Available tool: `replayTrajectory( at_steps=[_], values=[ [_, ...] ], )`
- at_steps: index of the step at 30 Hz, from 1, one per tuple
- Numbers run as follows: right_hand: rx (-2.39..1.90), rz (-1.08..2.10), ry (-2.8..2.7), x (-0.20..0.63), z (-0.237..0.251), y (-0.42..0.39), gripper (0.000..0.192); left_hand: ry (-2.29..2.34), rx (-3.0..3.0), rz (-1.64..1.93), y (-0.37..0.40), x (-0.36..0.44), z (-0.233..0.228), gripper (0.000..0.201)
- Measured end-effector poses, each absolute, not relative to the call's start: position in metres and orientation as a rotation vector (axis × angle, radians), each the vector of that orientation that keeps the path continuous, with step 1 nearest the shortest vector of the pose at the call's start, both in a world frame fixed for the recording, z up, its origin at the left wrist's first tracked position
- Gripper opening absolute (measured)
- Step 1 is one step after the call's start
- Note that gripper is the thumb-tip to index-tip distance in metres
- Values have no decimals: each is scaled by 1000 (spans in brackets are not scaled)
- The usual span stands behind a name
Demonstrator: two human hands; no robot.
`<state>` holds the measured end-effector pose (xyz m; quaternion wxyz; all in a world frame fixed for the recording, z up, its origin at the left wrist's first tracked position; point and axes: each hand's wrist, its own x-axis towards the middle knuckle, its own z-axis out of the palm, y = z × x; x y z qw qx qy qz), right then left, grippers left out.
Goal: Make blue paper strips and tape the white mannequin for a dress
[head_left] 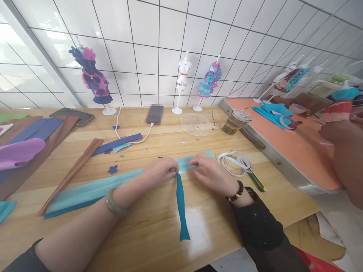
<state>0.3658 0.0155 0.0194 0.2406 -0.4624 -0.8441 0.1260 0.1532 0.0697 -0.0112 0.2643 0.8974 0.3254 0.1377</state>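
Left hand [159,172]: pinching the long light-blue paper strip [93,190].
Right hand [208,172]: fingers closing on the same strip.
Teal ribbon [180,206]: hanging between both hands.

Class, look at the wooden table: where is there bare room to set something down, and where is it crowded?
Bare wood lies near the front edge, right of the dark teal strip. More lies between the brown strip and the phone. Crowded: the felt sheets at far left, and around the tape roll beside the right hand.

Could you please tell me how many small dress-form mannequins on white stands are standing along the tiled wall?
3 clearly: one in dark blue and pink at left, a white one at centre, a turquoise ruffled one beside it. Blurred ones at far right may add more.
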Motion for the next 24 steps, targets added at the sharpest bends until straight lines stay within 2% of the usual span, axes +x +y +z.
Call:
replayTrajectory(
  at_steps=[5,14,21,24],
  values=[
    [-1290,426,-2409,337,10,2,24,870,2427,376,69,153,-10,14],
    [-1231,81,-2374,319,-4,-6,35,888,2429,394,67,154,-10,15],
    [-1251,14,-2270,314,-10,-5,12,896,2417,427,68,153,-12,14],
    [-1233,136,-2185,316,-10,-4,13,881,2412,429,68,153,-11,13]
  ],
)
